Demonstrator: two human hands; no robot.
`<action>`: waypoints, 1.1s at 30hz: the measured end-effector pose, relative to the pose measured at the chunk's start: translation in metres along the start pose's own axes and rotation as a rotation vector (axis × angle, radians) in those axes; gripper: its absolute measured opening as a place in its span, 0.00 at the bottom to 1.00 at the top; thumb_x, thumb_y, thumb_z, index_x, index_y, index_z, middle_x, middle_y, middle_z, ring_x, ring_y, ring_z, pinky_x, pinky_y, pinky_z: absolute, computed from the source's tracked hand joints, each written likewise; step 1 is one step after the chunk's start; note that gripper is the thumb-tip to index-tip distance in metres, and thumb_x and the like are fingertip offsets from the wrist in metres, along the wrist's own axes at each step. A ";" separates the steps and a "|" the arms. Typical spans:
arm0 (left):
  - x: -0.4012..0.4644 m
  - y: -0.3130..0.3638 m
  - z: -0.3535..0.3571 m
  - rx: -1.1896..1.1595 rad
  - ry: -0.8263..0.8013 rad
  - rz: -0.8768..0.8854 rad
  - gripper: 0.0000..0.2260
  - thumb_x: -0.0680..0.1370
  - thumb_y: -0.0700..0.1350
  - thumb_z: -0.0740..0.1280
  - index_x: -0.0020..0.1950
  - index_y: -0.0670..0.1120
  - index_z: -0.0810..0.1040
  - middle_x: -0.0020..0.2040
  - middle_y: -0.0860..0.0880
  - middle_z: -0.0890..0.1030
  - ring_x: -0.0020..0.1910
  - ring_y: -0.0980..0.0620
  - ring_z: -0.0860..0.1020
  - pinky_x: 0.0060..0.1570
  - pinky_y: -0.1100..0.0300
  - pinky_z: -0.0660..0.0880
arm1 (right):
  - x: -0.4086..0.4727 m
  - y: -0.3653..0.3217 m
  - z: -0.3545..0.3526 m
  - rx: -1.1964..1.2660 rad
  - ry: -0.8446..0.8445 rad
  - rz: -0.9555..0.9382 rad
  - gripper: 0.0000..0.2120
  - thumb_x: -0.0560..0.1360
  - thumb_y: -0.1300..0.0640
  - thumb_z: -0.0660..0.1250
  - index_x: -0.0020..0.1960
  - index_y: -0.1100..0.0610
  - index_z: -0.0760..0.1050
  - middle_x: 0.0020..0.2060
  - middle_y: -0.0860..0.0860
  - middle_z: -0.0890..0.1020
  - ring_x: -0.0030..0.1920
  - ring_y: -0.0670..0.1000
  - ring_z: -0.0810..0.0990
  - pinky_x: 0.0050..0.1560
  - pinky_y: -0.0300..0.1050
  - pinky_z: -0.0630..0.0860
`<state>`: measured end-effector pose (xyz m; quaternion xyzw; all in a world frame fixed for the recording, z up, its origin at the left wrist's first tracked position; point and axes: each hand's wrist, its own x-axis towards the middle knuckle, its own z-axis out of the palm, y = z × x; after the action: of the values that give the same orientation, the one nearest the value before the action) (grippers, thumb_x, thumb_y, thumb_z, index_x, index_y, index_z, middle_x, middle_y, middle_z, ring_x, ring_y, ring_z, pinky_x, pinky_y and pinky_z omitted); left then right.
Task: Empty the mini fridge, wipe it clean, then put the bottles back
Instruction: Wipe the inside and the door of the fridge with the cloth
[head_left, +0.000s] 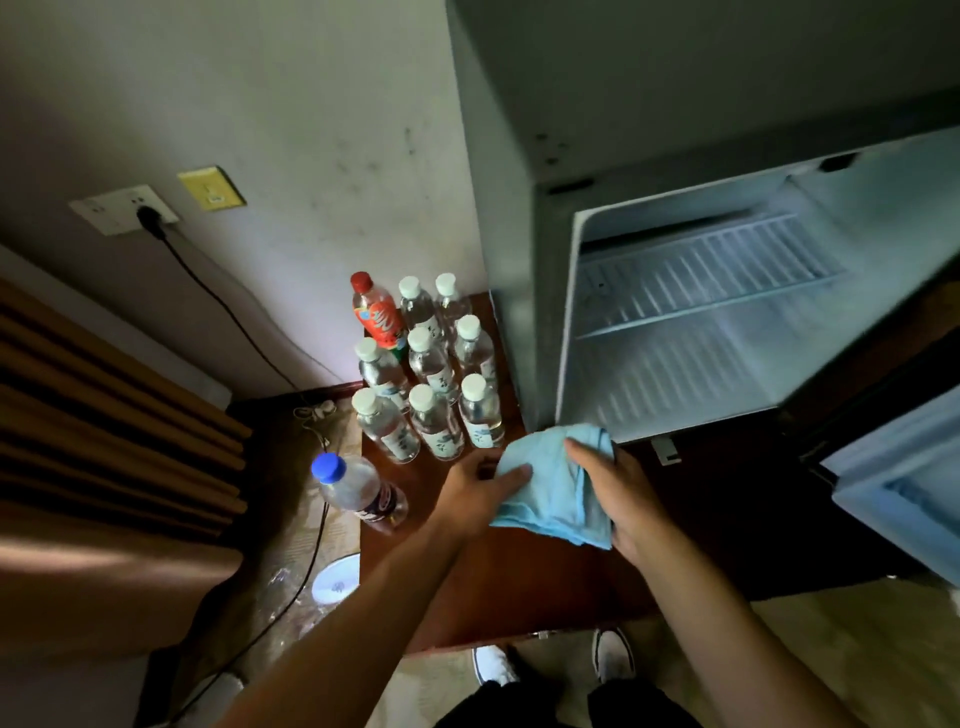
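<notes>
The mini fridge (540, 312) stands open on a dark wooden stand, its white inside and wire shelf (711, 280) bare. Its door (904, 483) swings out at the right. A light blue cloth (550, 493) is held in front of the fridge's lower left corner. My left hand (483, 493) pinches its left edge and my right hand (623, 499) grips its right side. Several clear water bottles with white caps (431, 415) stand grouped left of the fridge. A red-capped drink bottle (376, 312) stands behind them. A blue-capped bottle (358, 491) stands nearer, at the stand's left edge.
The wooden stand (519, 587) carries the fridge and bottles. A wall socket (124, 210) with a black cable sits on the wall at left. Brown curtains (104, 415) hang at far left. A white dish (337, 577) lies on the floor. My shoes (550, 660) show below.
</notes>
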<state>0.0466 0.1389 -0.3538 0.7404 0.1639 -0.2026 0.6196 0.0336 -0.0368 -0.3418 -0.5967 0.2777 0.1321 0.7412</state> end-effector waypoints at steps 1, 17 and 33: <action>-0.001 0.009 0.003 0.026 0.008 0.038 0.10 0.72 0.46 0.77 0.51 0.46 0.82 0.47 0.48 0.85 0.43 0.55 0.82 0.45 0.62 0.78 | -0.001 -0.007 -0.005 0.006 -0.004 -0.024 0.08 0.73 0.48 0.72 0.50 0.51 0.80 0.41 0.49 0.86 0.41 0.51 0.86 0.37 0.46 0.81; -0.049 0.138 0.038 0.176 0.219 0.576 0.16 0.79 0.47 0.69 0.66 0.52 0.73 0.57 0.54 0.83 0.57 0.55 0.82 0.55 0.57 0.79 | -0.009 -0.135 -0.032 -0.212 -0.083 -0.592 0.05 0.79 0.47 0.63 0.52 0.46 0.73 0.43 0.37 0.77 0.40 0.34 0.76 0.36 0.31 0.69; -0.048 0.174 0.058 0.213 0.496 0.563 0.05 0.76 0.55 0.69 0.50 0.58 0.79 0.45 0.55 0.85 0.44 0.55 0.84 0.46 0.50 0.81 | -0.014 -0.111 0.012 -0.018 -0.422 -0.688 0.26 0.76 0.40 0.56 0.73 0.43 0.60 0.67 0.47 0.71 0.62 0.46 0.76 0.56 0.39 0.78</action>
<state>0.0860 0.0510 -0.1903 0.8432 0.0769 0.1444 0.5121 0.0834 -0.0518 -0.2420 -0.6212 -0.0976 -0.0018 0.7775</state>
